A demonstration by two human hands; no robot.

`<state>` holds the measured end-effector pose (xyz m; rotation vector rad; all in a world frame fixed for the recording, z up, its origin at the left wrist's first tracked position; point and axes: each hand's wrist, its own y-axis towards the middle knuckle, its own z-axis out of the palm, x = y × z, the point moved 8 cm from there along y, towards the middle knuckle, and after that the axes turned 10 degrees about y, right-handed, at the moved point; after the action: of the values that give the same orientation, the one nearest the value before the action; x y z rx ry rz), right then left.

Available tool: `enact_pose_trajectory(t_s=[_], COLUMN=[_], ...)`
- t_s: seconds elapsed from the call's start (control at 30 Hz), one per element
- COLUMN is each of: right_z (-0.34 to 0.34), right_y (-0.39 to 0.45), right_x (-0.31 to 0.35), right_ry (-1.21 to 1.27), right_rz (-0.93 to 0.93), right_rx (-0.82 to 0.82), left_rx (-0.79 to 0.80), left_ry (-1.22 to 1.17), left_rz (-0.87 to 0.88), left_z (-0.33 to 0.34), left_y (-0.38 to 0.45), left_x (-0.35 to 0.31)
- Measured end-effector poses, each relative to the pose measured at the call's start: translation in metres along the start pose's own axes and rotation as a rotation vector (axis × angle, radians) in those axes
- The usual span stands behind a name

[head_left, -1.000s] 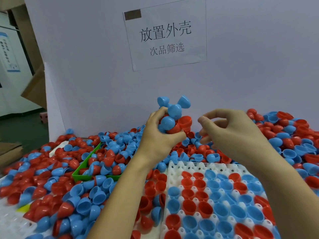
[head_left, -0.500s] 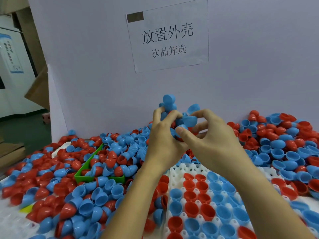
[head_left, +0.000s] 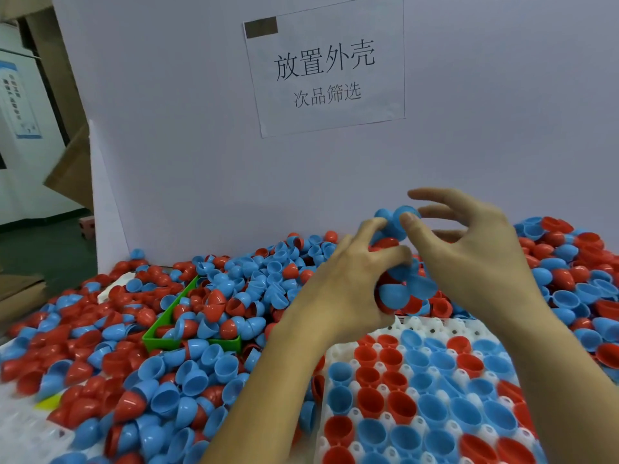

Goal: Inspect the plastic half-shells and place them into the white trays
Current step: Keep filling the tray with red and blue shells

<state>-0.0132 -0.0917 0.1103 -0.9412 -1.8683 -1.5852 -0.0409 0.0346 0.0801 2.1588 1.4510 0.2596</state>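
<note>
Blue and red plastic half-shells lie in a big loose pile (head_left: 234,286) across the table. My left hand (head_left: 348,283) is closed around a bunch of half-shells (head_left: 398,289), blue and red, held above the far edge of the white tray (head_left: 418,324). My right hand (head_left: 469,249) pinches one blue half-shell (head_left: 397,217) at the top of that bunch between thumb and index finger, its other fingers spread. The tray's cups near me hold several blue and red shells, open side up.
A green bin (head_left: 187,341) with shells sits left of the tray, half buried in the pile. A white board with a paper sign (head_left: 325,65) stands upright behind the pile. Another white tray corner (head_left: 20,433) shows at the bottom left.
My right hand came in from the right to the bunch in my left hand and now pinches a blue shell at its top. Both hands have dropped slightly toward the tray.
</note>
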Motion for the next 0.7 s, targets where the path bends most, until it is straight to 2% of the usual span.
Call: enact_pose_trajectory(t_s=[0.23,0.7], right_z=[-0.021,-0.022], right_y=[0.004,0.001], right_x=[-0.012,-0.024], right_ry=[0.026,0.269], right_rz=[0.057,0.185], right_rx=[-0.101,-0.166], left_rx=[0.044,-0.083], left_ry=[-0.056,-0.145], left_rz=[0.044,0.039], left_z=[0.007,-0.002], left_y=[0.000,0.002], left_x=[-0.011,-0.009])
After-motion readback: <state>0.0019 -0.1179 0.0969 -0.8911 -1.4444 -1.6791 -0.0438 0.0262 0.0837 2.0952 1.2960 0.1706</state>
